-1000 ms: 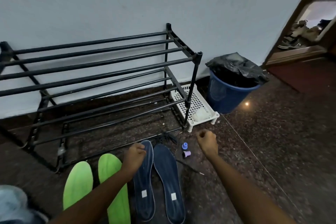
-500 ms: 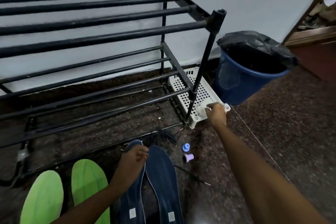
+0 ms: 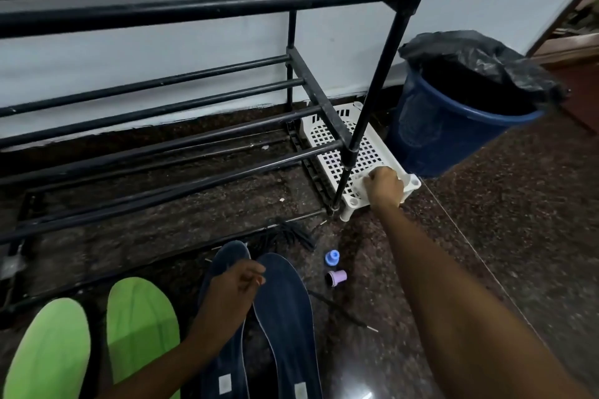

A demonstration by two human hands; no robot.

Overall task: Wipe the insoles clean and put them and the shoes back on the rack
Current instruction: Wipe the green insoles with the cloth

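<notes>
Black shoe rack [image 3: 181, 6]: stands against the wall, all tiers bare; no shoes in view. Likely kept clear so cleaned items can go back on.

Blue bin [image 3: 431, 136], black liner: on the floor off the rack's right end.

Green insoles [image 3: 142, 327]: pair, flat on the floor before the rack's front edge, side by side. Untouched.

Navy insoles [image 3: 285, 311]: pair, flat, just right of the green pair, toes toward the rack. Laid face up, presumably for wiping.

White perforated tray [image 3: 366, 152]: on the floor at the rack's right end.

Right hand [image 3: 385, 186]: fingers curled closed at the tray's near corner. Something pale beneath it; a cloth, I judge. Cannot confirm.

Left hand [image 3: 236, 285]: loosely curled, resting on the toe of the left navy insole, probably steadying it. Actual grip: cannot tell.

Two small caps [image 3: 334, 267], blue and lilac: loose on the floor between insoles and tray.
</notes>
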